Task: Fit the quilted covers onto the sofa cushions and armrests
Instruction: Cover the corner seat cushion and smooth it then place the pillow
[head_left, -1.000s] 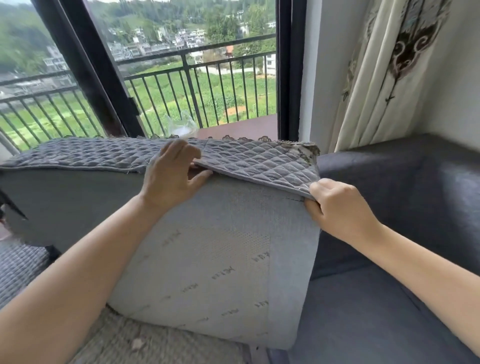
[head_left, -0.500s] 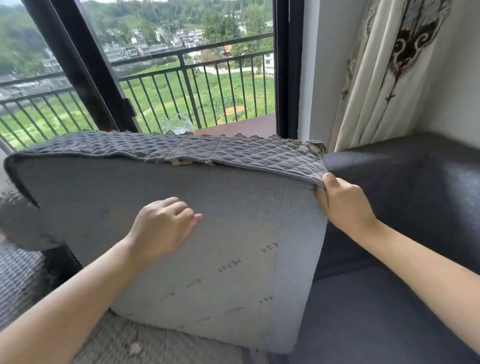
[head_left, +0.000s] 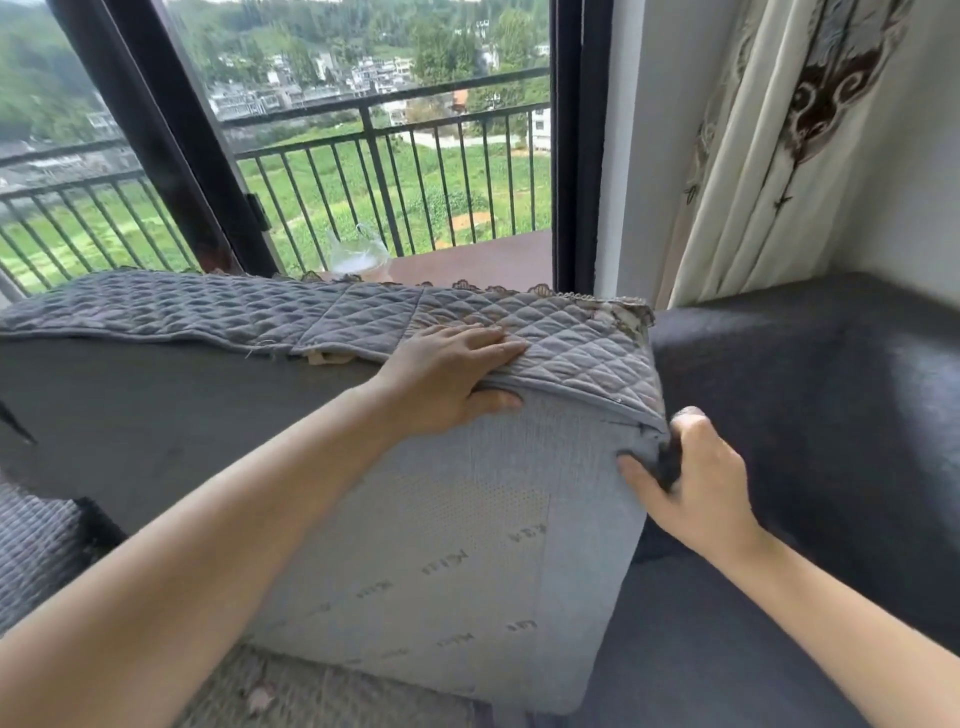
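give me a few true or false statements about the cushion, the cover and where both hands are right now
1. The left hand lies on top of the quilted cover, with its thumb under the cover's edge. True.
2. The right hand rests flat on the curtain. False: it grips the cover's corner at the right edge of the cushion.
3. The cushion lies flat in the sofa seat. False: it stands tilted up on its edge.
4. The cover's pale underside, printed with small lettering, faces the camera. True.
5. The quilted cover already wraps the whole cushion. False: dark bare cushion shows at the left, below the cover.
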